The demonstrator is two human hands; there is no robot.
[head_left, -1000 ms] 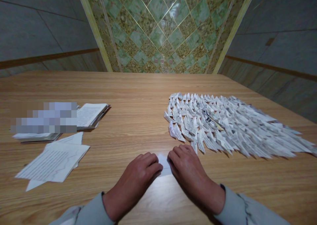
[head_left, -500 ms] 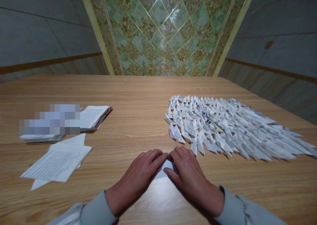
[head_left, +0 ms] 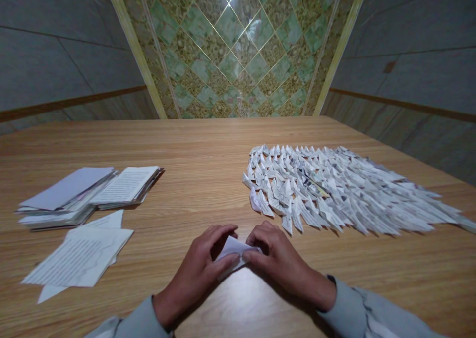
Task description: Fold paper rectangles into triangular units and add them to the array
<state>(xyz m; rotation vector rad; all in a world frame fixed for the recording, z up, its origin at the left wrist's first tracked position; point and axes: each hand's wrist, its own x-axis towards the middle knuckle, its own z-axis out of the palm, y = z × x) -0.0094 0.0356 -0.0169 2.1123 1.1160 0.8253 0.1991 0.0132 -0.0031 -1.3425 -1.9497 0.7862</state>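
Both hands have curled up from their flat press: the left hand [head_left: 195, 273] and the right hand [head_left: 282, 261] now pinch one small folded white paper [head_left: 234, 249] between their fingertips, over the near part of the wooden surface [head_left: 201, 144]. It looks light, thin and easily creased, so its folded edges seem the firmest hold. To the right lies one broad mass of folded paper pieces [head_left: 334, 189], too many to count. To the left are one stack of papers [head_left: 63, 199], one open booklet [head_left: 126, 184] and some loose printed sheets [head_left: 78, 261].
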